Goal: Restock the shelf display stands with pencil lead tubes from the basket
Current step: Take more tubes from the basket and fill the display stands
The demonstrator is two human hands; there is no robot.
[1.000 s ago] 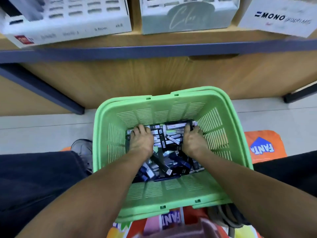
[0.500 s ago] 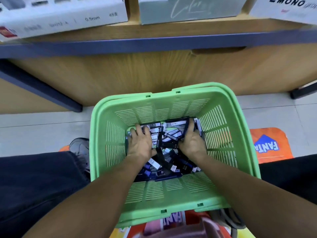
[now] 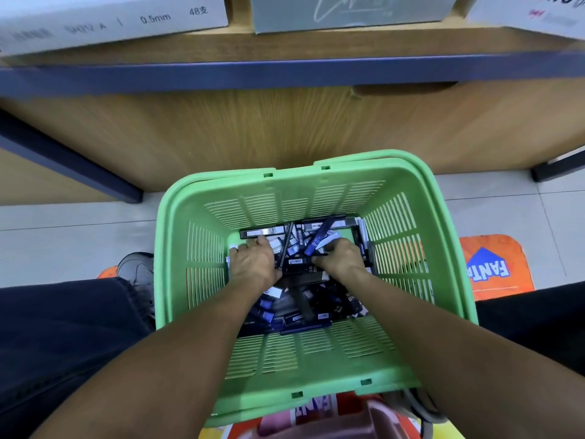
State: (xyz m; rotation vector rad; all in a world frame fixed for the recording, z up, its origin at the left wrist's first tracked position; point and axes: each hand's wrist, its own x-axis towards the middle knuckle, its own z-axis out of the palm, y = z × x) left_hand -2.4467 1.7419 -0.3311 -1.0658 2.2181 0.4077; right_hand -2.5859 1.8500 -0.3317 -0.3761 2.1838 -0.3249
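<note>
A green plastic basket stands on the floor below the shelf. Its bottom holds a heap of black and blue pencil lead tubes. Both my hands are deep inside it. My left hand lies on the left of the heap, its fingers curled down round some tubes. My right hand grips several tubes, and one blue tube sticks up past its fingers. On the shelf above stand the display stands: a white one marked 0.5mm, a grey-green one and a white one.
The blue-edged wooden shelf overhangs the basket's far side. Beneath and right of the basket lies an orange printed bag. A dark trouser leg and a grey shoe are at the left, and pale tiled floor lies on both sides.
My hands have drawn closer together over the heap, raking tubes toward the middle. My right hand has closed on tubes, tipping a blue one upward. The view has tilted down slightly.
</note>
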